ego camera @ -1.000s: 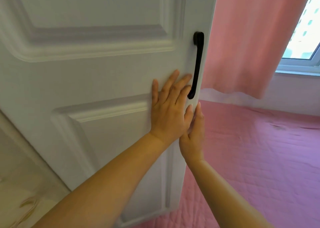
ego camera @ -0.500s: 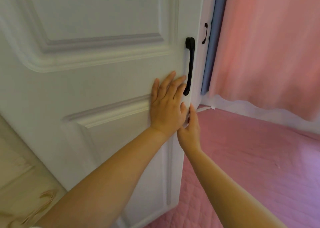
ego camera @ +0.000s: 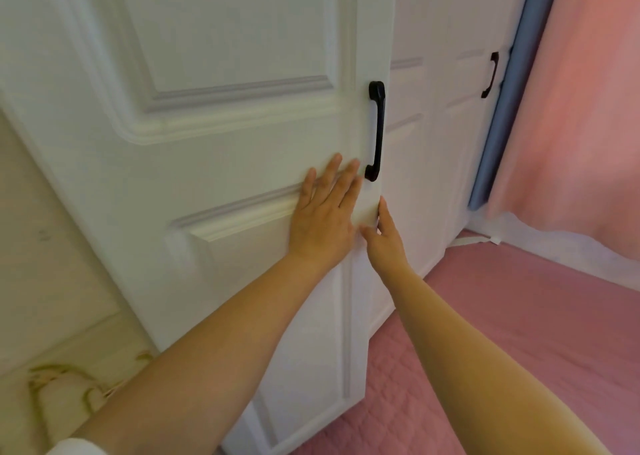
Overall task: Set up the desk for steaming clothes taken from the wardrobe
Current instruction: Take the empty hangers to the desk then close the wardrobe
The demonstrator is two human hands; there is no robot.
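A white panelled wardrobe door (ego camera: 214, 143) fills the left and middle of the head view, with a black vertical handle (ego camera: 376, 131) near its right edge. My left hand (ego camera: 323, 217) lies flat on the door just below and left of the handle, fingers spread. My right hand (ego camera: 384, 236) touches the door's free edge below the handle, fingers straight. Neither hand holds anything. The inside of the wardrobe is hidden behind the door.
Further white wardrobe doors (ego camera: 446, 115) stand behind, one with a second black handle (ego camera: 490, 74). A pink quilted bed cover (ego camera: 519, 333) spreads at the lower right. A pink curtain (ego camera: 581, 115) hangs at the right. Pale flooring (ego camera: 41, 299) shows at the left.
The door has swung toward the wardrobe under both hands, uncovering the doors behind it. The window has left the view as my head turned left.
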